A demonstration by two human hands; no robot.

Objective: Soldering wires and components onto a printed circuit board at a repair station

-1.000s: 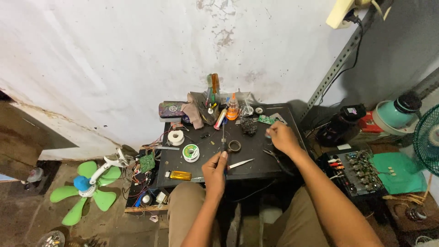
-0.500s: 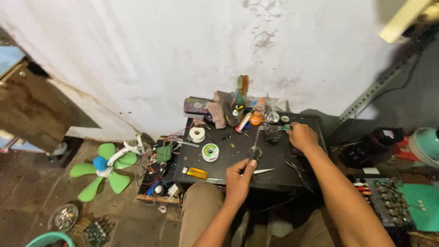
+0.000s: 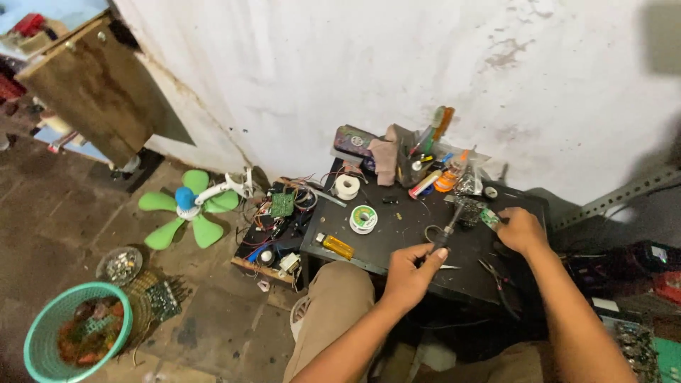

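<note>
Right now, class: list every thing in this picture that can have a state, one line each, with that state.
Left hand: closed around the soldering iron.
Soldering iron: held, tip pointing at the small green circuit board.
Right hand: gripping the small green circuit board at the table's far side.
Solder spool: lying flat on the black table.
Yellow lighter: lying flat near the table's edge.
Green fan blade: detached, on the floor.
Green basket: filled with parts.

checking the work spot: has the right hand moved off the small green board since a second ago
No. The right hand stays on the green board by the table's far right corner; only the camera swung.
</note>
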